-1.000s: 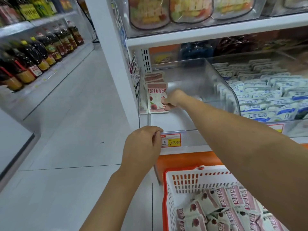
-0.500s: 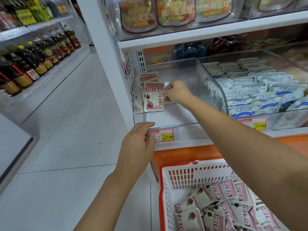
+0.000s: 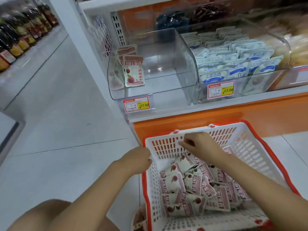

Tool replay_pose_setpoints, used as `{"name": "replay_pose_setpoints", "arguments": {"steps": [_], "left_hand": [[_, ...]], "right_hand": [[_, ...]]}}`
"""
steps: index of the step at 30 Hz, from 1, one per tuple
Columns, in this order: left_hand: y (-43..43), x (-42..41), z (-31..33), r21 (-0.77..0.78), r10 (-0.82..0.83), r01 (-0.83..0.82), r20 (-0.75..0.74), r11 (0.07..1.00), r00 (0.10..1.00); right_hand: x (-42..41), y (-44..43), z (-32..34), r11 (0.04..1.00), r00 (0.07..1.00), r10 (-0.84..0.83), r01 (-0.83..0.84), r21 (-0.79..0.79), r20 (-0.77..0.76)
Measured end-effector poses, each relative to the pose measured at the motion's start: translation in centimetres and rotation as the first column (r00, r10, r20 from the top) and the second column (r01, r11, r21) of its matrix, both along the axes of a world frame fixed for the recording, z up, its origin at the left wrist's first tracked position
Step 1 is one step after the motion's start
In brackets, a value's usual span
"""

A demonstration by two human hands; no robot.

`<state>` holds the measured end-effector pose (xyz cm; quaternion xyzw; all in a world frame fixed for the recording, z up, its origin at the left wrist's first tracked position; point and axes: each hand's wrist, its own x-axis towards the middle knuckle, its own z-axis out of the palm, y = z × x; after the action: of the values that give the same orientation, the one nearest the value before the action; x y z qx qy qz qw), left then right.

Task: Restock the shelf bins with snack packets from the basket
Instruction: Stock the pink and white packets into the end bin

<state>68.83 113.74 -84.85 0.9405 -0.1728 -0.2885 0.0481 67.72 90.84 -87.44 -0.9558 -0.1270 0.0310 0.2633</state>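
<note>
Two hands [image 3: 138,160] [image 3: 202,145] at basket's [image 3: 260,157] far-left rim

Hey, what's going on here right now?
A person is restocking snacks. Their right hand hovers over the snack packets in the basket, while the left hand is at its left rim. The clear bin above holds only a few red packets standing along its left side.

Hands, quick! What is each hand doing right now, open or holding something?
Left hand: cannot tell; it is curled by the basket, with its fingers hidden.
Right hand: open, over the snack packets, holding nothing visible.
</note>
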Motion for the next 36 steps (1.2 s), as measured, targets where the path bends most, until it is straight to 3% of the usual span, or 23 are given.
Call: {"name": "replay_pose_setpoints", "arguments": {"steps": [2, 7, 10, 16, 22, 31, 34, 36], "left_hand": [[-0.2, -0.7, -1.3, 0.052, 0.005, 0.000, -0.102, 0.999, 0.995], [0.0, -1.0, -2.9, 0.041, 0.022, -0.017, -0.130, 0.999, 0.991], [0.1, -1.3, -2.7, -0.015, 0.041, -0.044, -0.167, 0.999, 0.985], [0.5, -1.1, -2.6, -0.029, 0.087, -0.093, -0.160, 0.995, 0.983], [0.4, -0.8, -2.7, -0.028, 0.110, -0.117, -0.168, 0.993, 0.980], [0.2, -0.7, -2.5, -0.046, 0.119, -0.130, -0.192, 0.990, 0.974], [0.3, -0.4, -2.1, -0.034, 0.095, -0.105, -0.207, 0.994, 0.974], [0.4, 0.0, -1.6, -0.052, 0.082, -0.096, -0.219, 0.994, 0.972]], "right_hand": [[-0.8, -1.0, -4.6, 0.975, 0.983, -0.008, -0.033, -0.220, -0.184], [-5.6, -2.3, -14.5, 0.916, 0.854, 0.036, -0.236, -0.325, -0.519], [-8.0, -2.3, -17.5, 0.765, 0.829, 0.130, -0.433, -0.477, -0.544], [-6.9, -1.2, -17.3, 0.753, 0.862, 0.096, -0.391, -0.530, -0.498], [-6.7, -1.5, -17.0, 0.887, 0.884, 0.054, -0.256, -0.385, -0.464], [-5.0, -2.4, -17.1, 0.931, 0.915, 0.128, -0.244, -0.271, -0.384], [-3.2, -1.9, -13.3, 0.999, 0.927, 0.021, -0.037, -0.034, -0.376], [-2.0, -1.4, -9.4, 0.975, 0.925, -0.026, 0.107, 0.194, -0.378]]}}
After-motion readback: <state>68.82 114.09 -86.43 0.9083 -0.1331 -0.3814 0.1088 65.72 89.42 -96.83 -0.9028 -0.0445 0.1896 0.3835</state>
